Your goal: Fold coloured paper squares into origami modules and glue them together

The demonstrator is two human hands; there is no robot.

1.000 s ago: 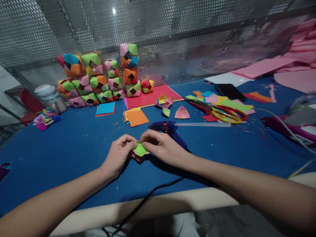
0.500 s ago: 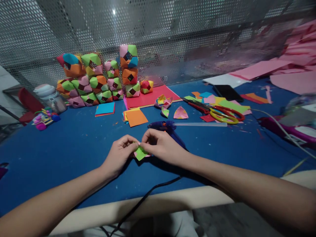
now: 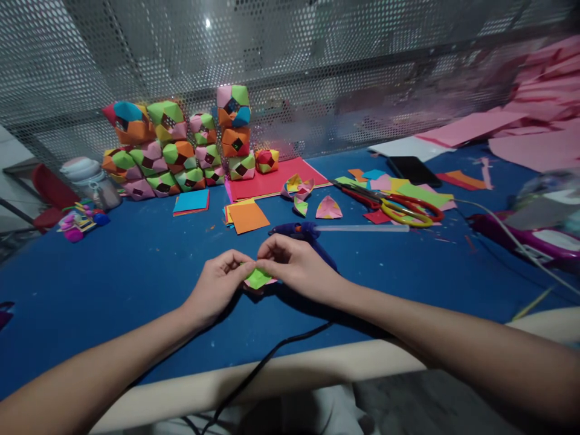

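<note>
Between my hands is a small folded paper piece [image 3: 258, 278], bright green with pink edges. My left hand [image 3: 224, 279] pinches its left upper edge with thumb and fingertips. From the other side my right hand [image 3: 296, 266] grips the top edge, thumb and index finger pressed together. The fingers hide part of the fold. Just behind my right hand lies a blue hot glue gun [image 3: 299, 230] with a clear glue stick [image 3: 362, 228] sticking out of its back. Beyond it are a pink folded paper piece [image 3: 328, 208] and a partly joined multicoloured paper shape [image 3: 298, 188].
Several folded paper balls [image 3: 179, 154] are stacked at the back left. Orange and yellow paper squares [image 3: 249, 216] and blue ones [image 3: 191, 201] lie in front of them. Scissors [image 3: 403, 208] rest on paper scraps near a phone [image 3: 413, 171]. A black cord [image 3: 272, 356] crosses the table's front edge.
The green paper piece has tilted, so its lower point shows less. Both hands keep their pinch on it, with only slight finger movement. The view has shifted a little.
</note>
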